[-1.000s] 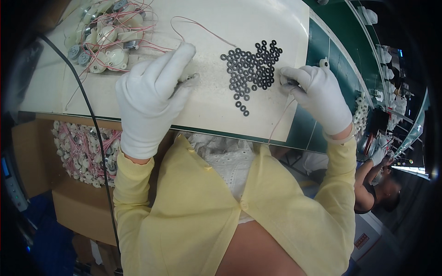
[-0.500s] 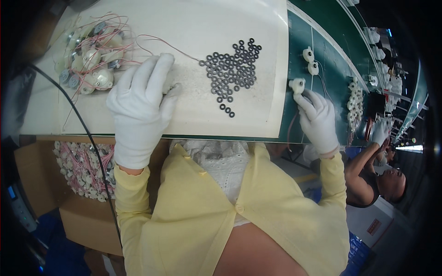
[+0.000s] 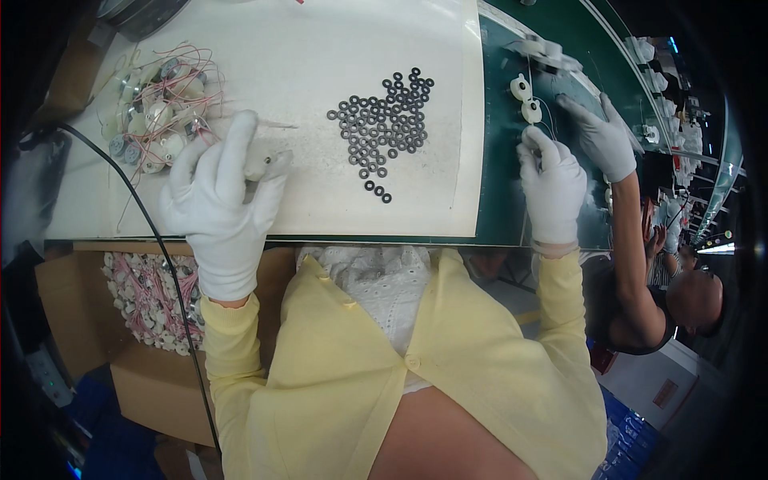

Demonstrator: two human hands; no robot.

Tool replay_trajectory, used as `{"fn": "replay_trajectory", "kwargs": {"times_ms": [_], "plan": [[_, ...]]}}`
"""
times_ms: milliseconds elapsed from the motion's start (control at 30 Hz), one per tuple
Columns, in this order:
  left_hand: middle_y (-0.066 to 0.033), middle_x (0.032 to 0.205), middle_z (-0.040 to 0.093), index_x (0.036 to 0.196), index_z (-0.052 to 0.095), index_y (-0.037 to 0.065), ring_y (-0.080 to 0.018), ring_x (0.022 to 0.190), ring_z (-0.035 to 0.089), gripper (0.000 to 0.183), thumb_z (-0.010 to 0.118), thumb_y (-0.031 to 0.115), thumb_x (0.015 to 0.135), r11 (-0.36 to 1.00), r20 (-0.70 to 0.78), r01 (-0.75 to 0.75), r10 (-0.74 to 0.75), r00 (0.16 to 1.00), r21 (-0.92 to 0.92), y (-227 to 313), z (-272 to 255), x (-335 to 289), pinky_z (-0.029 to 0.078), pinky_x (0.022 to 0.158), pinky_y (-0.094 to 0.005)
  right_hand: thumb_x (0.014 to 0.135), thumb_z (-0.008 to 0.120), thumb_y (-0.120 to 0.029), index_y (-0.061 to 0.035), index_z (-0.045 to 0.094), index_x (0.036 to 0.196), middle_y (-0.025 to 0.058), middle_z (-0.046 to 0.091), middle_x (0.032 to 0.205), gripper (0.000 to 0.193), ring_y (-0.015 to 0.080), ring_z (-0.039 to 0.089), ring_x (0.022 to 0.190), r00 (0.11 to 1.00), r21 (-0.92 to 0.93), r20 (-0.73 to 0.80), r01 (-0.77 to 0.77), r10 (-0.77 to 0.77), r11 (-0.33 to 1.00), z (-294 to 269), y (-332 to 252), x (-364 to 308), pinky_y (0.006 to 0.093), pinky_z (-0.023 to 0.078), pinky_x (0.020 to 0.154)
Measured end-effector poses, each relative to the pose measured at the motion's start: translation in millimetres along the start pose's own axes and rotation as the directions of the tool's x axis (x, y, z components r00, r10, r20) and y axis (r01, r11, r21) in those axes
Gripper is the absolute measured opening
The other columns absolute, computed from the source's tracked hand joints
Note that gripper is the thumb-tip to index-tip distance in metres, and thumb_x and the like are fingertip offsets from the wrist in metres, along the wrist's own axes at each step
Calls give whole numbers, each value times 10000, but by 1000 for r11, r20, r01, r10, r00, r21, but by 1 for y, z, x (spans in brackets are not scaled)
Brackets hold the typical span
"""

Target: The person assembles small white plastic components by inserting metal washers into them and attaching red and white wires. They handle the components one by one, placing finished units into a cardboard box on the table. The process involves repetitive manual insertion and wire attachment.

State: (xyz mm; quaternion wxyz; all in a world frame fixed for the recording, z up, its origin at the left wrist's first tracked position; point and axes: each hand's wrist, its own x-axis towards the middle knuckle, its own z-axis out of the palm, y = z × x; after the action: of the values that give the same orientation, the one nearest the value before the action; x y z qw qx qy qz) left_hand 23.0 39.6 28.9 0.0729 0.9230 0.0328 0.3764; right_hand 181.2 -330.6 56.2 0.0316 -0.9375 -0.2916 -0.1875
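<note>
From where I stand, the worker's left hand (image 3: 218,204), in a white glove, sits left of centre in the frame, with a small white motor (image 3: 259,163) between its thumb and fingers. The right hand (image 3: 542,144), gloved too, is right of centre over the green mat (image 3: 500,184), thumb and fingertips drawn close together; I can't tell whether they pinch anything. Just above those fingertips sit two pale motors (image 3: 530,111), one above the other.

Between the hands, around the upper middle, a loose patch of black rings (image 3: 376,122) lies on the white sheet (image 3: 416,216), apart from both gloves. A heap of wired motors (image 3: 160,116) fills the upper left, just beyond the left hand's fingers. At upper right, a co-worker's gloved hand (image 3: 602,138) reaches in near a blurred pale object (image 3: 548,54).
</note>
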Motion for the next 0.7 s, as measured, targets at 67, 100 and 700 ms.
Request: {"fn": "replay_trajectory", "kwargs": {"times_ms": [67, 100, 700], "plan": [[0, 766, 597, 1269, 744, 104, -239, 776, 586, 535, 860, 317, 793, 997, 32, 70, -71, 997, 32, 0, -7, -4, 508, 704, -358, 876, 796, -120, -112, 716, 1146, 84, 738, 903, 282, 292, 709, 742, 999, -34, -40, -18, 17, 999, -9, -8, 3, 404, 547, 644], [6, 758, 594, 1283, 736, 87, -233, 763, 578, 551, 861, 318, 799, 994, 40, 96, -98, 994, 43, 1, -8, -5, 503, 699, -355, 881, 789, -114, -106, 718, 1162, 92, 737, 908, 290, 293, 707, 739, 997, -57, -69, -36, 32, 998, -12, -12, 0, 401, 546, 643], [-34, 787, 647, 1372, 615, -89, -228, 665, 522, 546, 634, 336, 1031, 932, 94, -42, 81, 992, -359, 59, -46, 32, 420, 638, -407, 737, 816, -131, -63, 525, 1477, 96, 691, 895, 798, 320, 679, 698, 884, 801, -342, 452, -318, 393, -17, -173, 35, 411, 496, 562]]}}
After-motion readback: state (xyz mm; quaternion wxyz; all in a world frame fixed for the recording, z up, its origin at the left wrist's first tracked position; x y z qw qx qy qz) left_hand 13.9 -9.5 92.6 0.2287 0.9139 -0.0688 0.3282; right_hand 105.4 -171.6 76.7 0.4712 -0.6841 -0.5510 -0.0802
